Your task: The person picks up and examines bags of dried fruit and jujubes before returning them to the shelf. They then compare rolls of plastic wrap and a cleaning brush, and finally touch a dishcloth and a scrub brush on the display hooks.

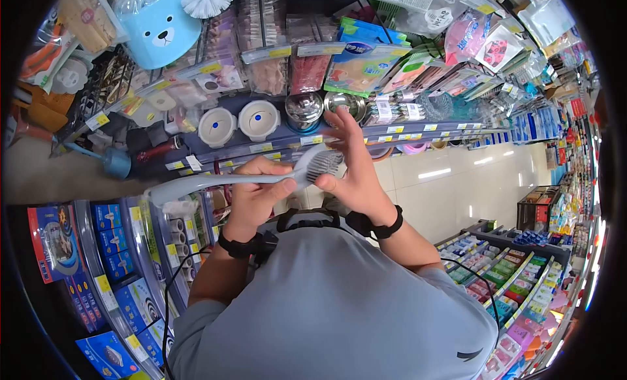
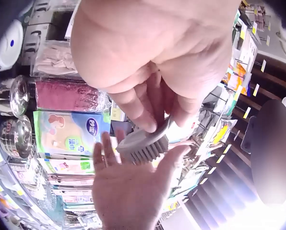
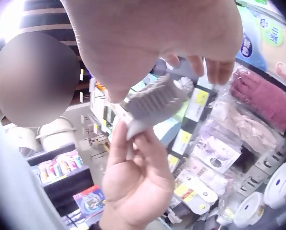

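A long-handled grey brush (image 1: 228, 179) is held in front of the body, its bristles facing the right hand. The left hand (image 1: 256, 192) pinches its neck between thumb and fingers; in the left wrist view that hand (image 2: 152, 62) grips the brush (image 2: 145, 146) from above. The right hand (image 1: 356, 174) has its fingers extended around the head, thumb at the bristles. In the right wrist view the bristled head of the brush (image 3: 155, 103) lies under the right hand (image 3: 157, 38), while the left hand (image 3: 138, 187) holds the neck.
Shelves with white lidded containers (image 1: 259, 120), steel canisters (image 1: 304, 111) and hanging packs (image 1: 366, 60) stand ahead. A light blue bear-faced bin (image 1: 157, 30) is at upper left. Boxed goods (image 1: 114, 239) line the left; a tiled aisle floor (image 1: 424, 184) runs right.
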Available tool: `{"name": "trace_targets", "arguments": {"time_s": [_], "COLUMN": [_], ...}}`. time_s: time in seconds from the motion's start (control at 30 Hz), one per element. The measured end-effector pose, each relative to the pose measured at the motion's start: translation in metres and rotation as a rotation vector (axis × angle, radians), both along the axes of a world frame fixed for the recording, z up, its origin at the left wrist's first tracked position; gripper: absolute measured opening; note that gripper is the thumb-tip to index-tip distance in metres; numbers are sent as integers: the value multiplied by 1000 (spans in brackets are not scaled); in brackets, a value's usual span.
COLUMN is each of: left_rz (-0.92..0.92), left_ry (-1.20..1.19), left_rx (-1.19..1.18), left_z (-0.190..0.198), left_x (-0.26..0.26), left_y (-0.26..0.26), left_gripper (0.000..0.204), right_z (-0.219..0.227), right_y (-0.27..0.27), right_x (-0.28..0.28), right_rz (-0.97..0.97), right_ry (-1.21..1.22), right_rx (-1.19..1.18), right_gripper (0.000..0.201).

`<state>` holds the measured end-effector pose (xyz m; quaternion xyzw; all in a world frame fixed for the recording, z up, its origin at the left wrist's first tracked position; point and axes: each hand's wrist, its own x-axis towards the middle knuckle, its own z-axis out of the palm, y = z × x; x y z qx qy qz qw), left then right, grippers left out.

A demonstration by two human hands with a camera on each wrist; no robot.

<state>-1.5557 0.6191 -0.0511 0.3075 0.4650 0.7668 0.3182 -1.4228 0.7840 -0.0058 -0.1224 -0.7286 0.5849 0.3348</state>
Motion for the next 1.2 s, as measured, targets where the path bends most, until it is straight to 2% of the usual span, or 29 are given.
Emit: {"name": "trace_targets", "arguments": {"time_s": [0.03, 0.07, 0.13, 0.17, 0.23, 0.37, 0.43, 0.53, 0.63, 0.73, 0.97, 1.03, 1.07, 1.13, 1.17, 1.2], "left_rz": [-49, -45, -28, -29, -34, -64, -48, -24, -46, -61, -64, -71, -71, -72, -72, -62], "left_ry": [-18, -17, -43, -44, -133, -115, -40, -72, 1, -68, -51, -37, -38, -71, -71, -11], "left_rx": [7, 7, 16, 16, 87, -8, -18, 23, 21, 45, 48, 32, 33, 17, 18, -33], "left_z": [-1, 0, 2, 0, -6, 0, -3, 2, -7, 0, 0, -2, -2, -1, 1, 4], "left_x": [0, 0, 0, -1, -1, 3, 3, 5, 0, 4, 5, 4, 5, 5, 6, 7], "left_y": [0, 1, 2, 2, 3, 1, 1, 3, 0, 0, -2, -3, -3, -4, -3, -2], "left_gripper": [18, 18, 19, 19, 20, 20, 20, 20, 20, 19, 19, 19, 19, 19, 19, 19], "right_z": [0, -1, -8, -11, -16, -21, -6, -12, -18, -14, -24, -38, -34, -21, -18, -15], "right_y": [2, 4, 7, 9, 13, 13, -2, 0, 4, 4, 12, 17, 16, 13, 11, 7], "right_x": [6, 7, 11, 12, 12, 12, 9, 12, 16, 16, 19, 18, 18, 16, 14, 12], "right_rz": [77, 82, 260, 259, 298, 274, 178, 201, 222, 220, 250, 296, 296, 367, 368, 271], "right_ry": [-79, -79, -147, -147, -44, -101, -98, -152, -158, -150, -166, -122, -122, -5, -5, -25], "right_rx": [-127, -126, -412, -413, -915, -795, -230, -334, -329, -318, -299, -457, -456, -965, -965, -623], "right_gripper": [82, 82, 67, 67, 52, 49, 50, 52, 50, 47, 45, 45, 45, 45, 45, 45]}}
